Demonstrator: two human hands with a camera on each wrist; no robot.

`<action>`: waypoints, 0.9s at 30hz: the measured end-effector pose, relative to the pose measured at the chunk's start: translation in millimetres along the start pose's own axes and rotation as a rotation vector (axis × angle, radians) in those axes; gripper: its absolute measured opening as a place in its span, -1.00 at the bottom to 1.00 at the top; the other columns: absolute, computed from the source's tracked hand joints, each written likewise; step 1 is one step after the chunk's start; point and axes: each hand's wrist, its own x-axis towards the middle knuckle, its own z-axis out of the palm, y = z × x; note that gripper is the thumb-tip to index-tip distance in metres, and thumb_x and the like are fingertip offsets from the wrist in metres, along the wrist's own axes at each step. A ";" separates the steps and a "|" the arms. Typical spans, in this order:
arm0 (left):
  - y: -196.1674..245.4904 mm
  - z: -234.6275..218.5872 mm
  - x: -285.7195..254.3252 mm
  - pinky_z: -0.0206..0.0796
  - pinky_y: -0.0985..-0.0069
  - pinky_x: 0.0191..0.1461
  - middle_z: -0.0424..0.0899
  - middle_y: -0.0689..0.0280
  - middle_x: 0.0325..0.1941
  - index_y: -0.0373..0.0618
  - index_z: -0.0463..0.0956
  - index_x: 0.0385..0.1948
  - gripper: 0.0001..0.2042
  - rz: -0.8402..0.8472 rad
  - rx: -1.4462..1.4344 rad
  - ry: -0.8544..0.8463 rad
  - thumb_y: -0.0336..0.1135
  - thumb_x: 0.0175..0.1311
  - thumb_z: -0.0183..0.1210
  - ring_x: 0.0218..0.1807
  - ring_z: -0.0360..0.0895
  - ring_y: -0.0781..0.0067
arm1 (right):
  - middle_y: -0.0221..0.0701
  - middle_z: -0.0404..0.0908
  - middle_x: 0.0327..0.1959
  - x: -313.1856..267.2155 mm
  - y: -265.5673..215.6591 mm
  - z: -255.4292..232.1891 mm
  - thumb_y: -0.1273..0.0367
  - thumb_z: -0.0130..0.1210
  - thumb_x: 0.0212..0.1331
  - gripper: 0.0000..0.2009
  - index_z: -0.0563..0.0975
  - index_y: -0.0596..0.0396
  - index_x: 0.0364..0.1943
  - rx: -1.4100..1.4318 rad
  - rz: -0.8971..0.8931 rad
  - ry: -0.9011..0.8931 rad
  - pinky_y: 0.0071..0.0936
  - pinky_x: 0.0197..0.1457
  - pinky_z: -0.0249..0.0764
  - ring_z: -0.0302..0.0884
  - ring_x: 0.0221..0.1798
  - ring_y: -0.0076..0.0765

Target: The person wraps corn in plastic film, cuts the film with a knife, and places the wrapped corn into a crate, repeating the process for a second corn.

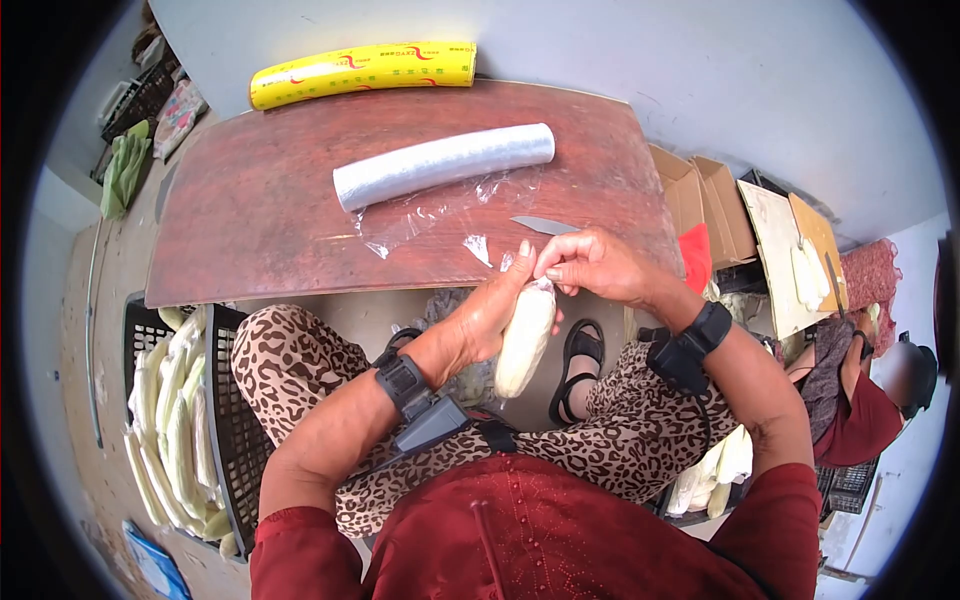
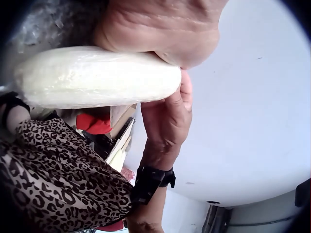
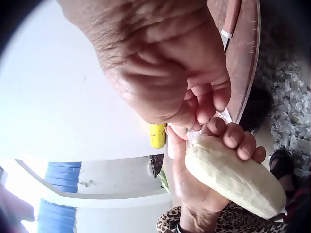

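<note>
A pale ear of corn (image 1: 525,340) in clear film is held by the left hand (image 1: 490,312), its fingers curled round it just past the table's front edge. At its upper end the right hand (image 1: 597,268) pinches the film between thumb and fingers. In the right wrist view the corn (image 3: 233,174) lies across the left palm, and the right hand (image 3: 160,68) is at the gathered film. The left wrist view shows the wrapped corn (image 2: 97,77) beneath the left hand (image 2: 160,29), with the right hand (image 2: 167,116) at its far end.
On the red-brown table (image 1: 250,200) lie a clear film roll (image 1: 445,165), a yellow roll (image 1: 365,75), a knife (image 1: 543,225) and film scraps. Crates of corn (image 1: 180,430) stand on both sides. Cardboard boxes (image 1: 690,200) and another person (image 1: 860,400) are at the right.
</note>
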 end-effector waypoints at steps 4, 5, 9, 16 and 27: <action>-0.2 0.8 2.4 0.48 0.39 -0.13 0.59 0.25 -0.37 -0.13 0.49 -0.18 -0.30 -0.018 -0.040 -0.007 0.43 0.30 -0.28 -0.31 0.57 0.35 | -0.55 0.53 -0.42 1.8 1.3 1.0 0.36 0.03 0.33 -0.86 0.54 0.15 -0.24 -0.026 -0.015 0.034 -0.61 -0.30 0.38 0.38 -0.38 -0.66; -0.1 0.1 3.0 0.47 0.39 -0.13 0.59 0.26 -0.37 -0.13 0.49 -0.18 -0.30 -0.019 -0.049 -0.010 0.42 0.31 -0.28 -0.30 0.57 0.35 | -0.56 0.52 -0.43 2.1 -0.2 3.2 0.37 0.03 0.33 -0.86 0.52 0.15 -0.26 -0.024 -0.008 0.049 -0.61 -0.31 0.38 0.38 -0.39 -0.67; 3.1 1.8 4.1 0.45 0.38 -0.03 0.60 0.27 -0.22 -0.15 0.46 -0.08 -0.37 0.032 -0.059 -0.022 0.31 0.37 -0.23 -0.19 0.57 0.38 | -0.61 0.45 -0.44 0.5 -5.9 4.1 0.35 0.01 0.38 -0.86 0.48 0.11 -0.29 -0.066 -0.020 0.094 -0.67 -0.33 0.31 0.31 -0.40 -0.72; 9.7 -7.2 2.5 0.34 0.40 0.19 0.57 0.32 -0.02 -0.18 0.39 0.09 -0.66 0.089 -0.060 -0.265 -0.31 0.32 0.09 0.03 0.52 0.44 | -0.60 0.46 -0.43 1.8 13.7 -5.6 0.38 0.00 0.37 -0.89 0.47 0.10 -0.29 -0.052 0.058 0.241 -0.67 -0.37 0.34 0.35 -0.38 -0.74; 9.6 -3.7 1.1 0.28 0.48 0.24 0.56 0.32 0.04 -0.22 0.37 0.17 -0.53 0.145 0.235 -0.022 -0.47 0.19 0.24 0.05 0.49 0.50 | -0.59 0.47 -0.47 -6.8 2.3 -6.3 0.36 0.00 0.33 -0.85 0.47 0.12 -0.36 -0.350 0.012 0.341 -0.59 -0.32 0.37 0.35 -0.39 -0.70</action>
